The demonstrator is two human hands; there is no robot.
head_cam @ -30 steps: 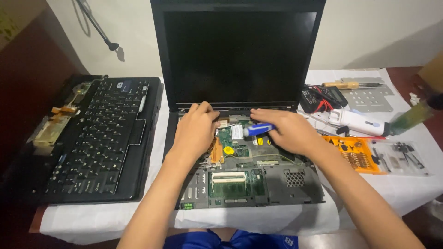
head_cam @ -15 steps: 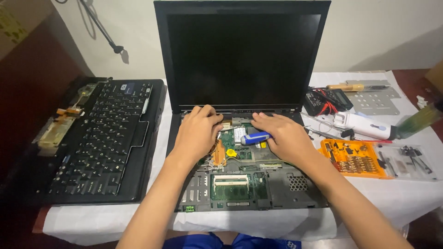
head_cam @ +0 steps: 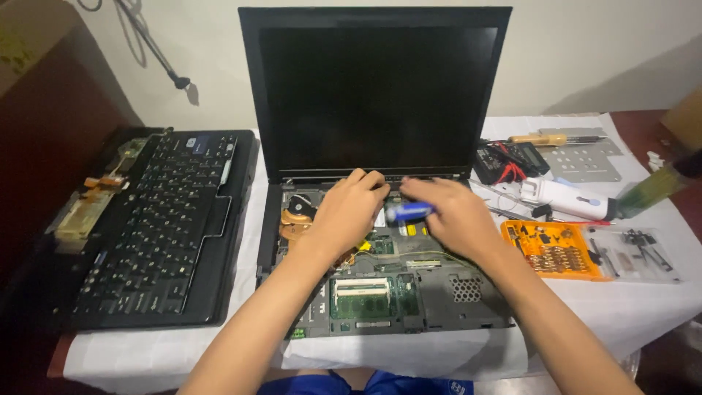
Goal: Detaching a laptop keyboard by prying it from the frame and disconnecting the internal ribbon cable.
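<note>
The right hand is gripping a blue screwdriver mid-frame; the left hand, fingers curled empty, is pressing the open laptop. It could be slipping and scratching the green board.

A removed keyboard lies at the left on the white cloth. At the right are an orange bit case, a metal plate and a white tool.

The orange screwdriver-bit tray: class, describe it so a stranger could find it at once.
Start at the open laptop on the white-clothed table. Look just right of the right hand. The bit tray lies flat there, the only bright orange thing, beside a clear lid and below a white tool.
</note>
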